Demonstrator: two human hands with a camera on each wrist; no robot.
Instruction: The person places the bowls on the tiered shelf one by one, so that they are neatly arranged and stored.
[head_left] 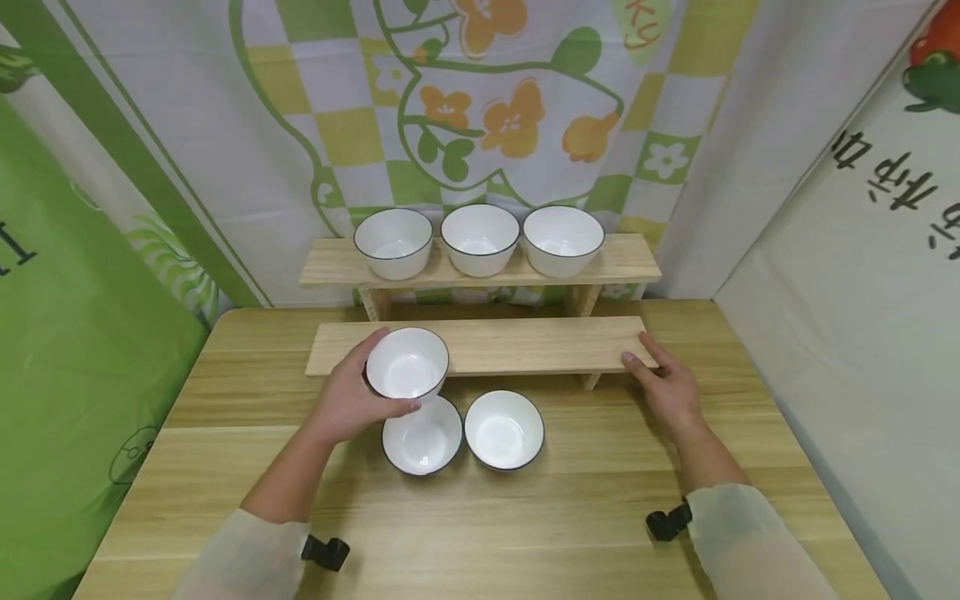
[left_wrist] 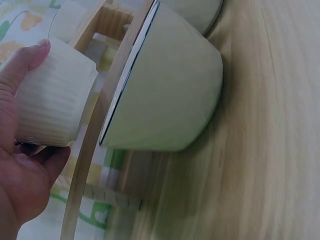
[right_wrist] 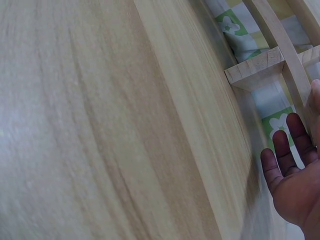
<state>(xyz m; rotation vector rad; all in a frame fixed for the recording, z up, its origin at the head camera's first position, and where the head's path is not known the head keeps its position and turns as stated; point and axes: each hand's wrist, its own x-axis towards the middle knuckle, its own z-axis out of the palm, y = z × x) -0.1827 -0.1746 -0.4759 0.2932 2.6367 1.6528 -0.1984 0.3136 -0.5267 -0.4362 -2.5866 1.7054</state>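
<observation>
Fingers of left hand [head_left: 348, 402] curled round black-rimmed bowl [head_left: 408, 364] — near lower shelf [head_left: 540, 346], nine-o'clock end; right hand [head_left: 670, 392], fingers loose, touches three-o'clock end.

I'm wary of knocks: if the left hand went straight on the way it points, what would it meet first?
Probably the upper board, met by the held bowl in the left hand; depth and height are unclear, so an upper bowl might come first.

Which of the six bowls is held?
The bowl in the left hand, toward the left end of the lower shelf. The others are unheld: three bowls on the upper shelf, two bowls on the table.
</observation>
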